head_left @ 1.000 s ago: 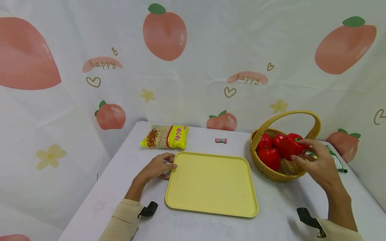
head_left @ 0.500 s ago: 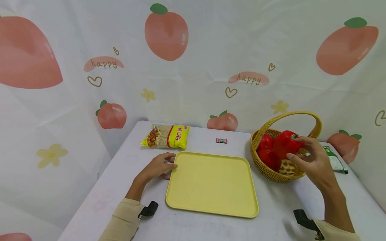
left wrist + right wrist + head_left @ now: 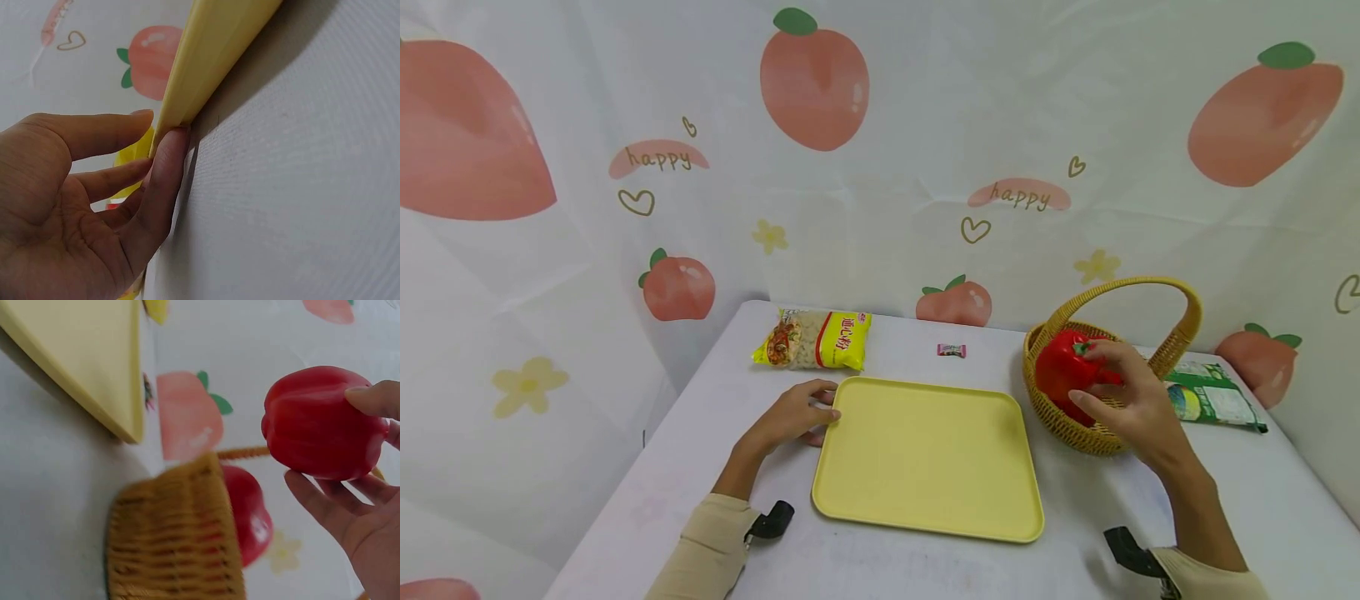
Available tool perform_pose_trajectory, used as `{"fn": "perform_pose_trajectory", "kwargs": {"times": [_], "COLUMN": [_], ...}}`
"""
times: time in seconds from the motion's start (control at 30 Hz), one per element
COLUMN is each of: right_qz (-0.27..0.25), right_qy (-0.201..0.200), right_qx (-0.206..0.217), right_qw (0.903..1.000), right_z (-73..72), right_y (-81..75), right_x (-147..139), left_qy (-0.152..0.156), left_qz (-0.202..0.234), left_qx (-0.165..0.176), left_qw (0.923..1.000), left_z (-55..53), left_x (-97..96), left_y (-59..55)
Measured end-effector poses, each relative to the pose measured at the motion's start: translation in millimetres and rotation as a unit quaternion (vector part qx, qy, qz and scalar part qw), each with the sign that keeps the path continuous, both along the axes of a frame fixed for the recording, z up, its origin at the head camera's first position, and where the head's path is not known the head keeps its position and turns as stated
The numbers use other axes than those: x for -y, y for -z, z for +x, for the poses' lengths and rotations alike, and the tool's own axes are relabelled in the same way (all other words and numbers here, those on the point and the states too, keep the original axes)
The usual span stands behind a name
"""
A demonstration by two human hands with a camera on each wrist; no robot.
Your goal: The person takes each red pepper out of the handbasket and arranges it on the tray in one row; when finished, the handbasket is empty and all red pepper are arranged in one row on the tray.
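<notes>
A glossy red bell pepper [image 3: 319,428] is held between the thumb and fingers of my right hand [image 3: 1131,396]. In the head view this pepper [image 3: 1058,364] appears over the wicker basket [image 3: 1078,437], and the right wrist view has it above the rim. Another red pepper [image 3: 247,515] shows inside the basket; the rest are mostly hidden behind my hand and the held one. My left hand [image 3: 793,412] holds the left rim of a yellow rectangular tray [image 3: 928,458]. In the left wrist view its thumb and fingers [image 3: 167,172] meet the tray edge [image 3: 200,69] from both sides.
Behind the tray lie a yellow pasta bag [image 3: 812,340] and a small pink wrapped candy [image 3: 951,351]. A green and white packet [image 3: 1216,396] lies right of the basket. The basket's tall arched handle [image 3: 1120,287] rises behind my right hand. A printed cloth backdrop stands behind the white table.
My right hand has moved left with the bell pepper, from the basket's right side across its opening. More of the green packet shows. The left hand and tray stay still.
</notes>
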State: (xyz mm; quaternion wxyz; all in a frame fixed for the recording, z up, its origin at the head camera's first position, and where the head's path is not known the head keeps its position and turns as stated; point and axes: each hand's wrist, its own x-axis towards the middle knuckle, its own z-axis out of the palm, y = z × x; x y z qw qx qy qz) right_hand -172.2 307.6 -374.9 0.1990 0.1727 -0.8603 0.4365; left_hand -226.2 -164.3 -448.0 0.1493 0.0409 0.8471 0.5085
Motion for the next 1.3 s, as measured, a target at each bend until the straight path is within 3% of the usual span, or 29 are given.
{"fn": "perform_pose_trajectory", "kwargs": {"times": [0.2,0.3,0.73,1.0,1.3], "right_qz": [0.048,0.058,0.016,0.015,0.028], "right_qy": [-0.009,-0.032,-0.135,-0.170,-0.190], "right_qx": [0.002,-0.008,0.035,0.075,0.081], "right_qw": [0.9988,0.9978,0.9901,0.9824,0.9780], "right_z": [-4.2,-8.6,-29.8,-37.1,-45.7], "right_y": [9.9,16.6,34.9,38.1,41.6], "right_x": [20.0,28.0,64.0,88.9,116.6], "left_qy": [0.005,0.010,0.016,0.025,0.022], "left_qz": [0.005,0.007,0.021,0.029,0.023], "left_qx": [0.001,-0.001,0.001,0.006,0.005], "left_qw": [1.0000,0.9999,0.9996,0.9993,0.9995], "left_z": [0.2,0.7,2.3,3.8,3.1], "left_x": [-0.7,-0.7,2.1,2.9,3.4], "left_y": [-0.2,-0.8,-1.7,-3.4,-1.4]}}
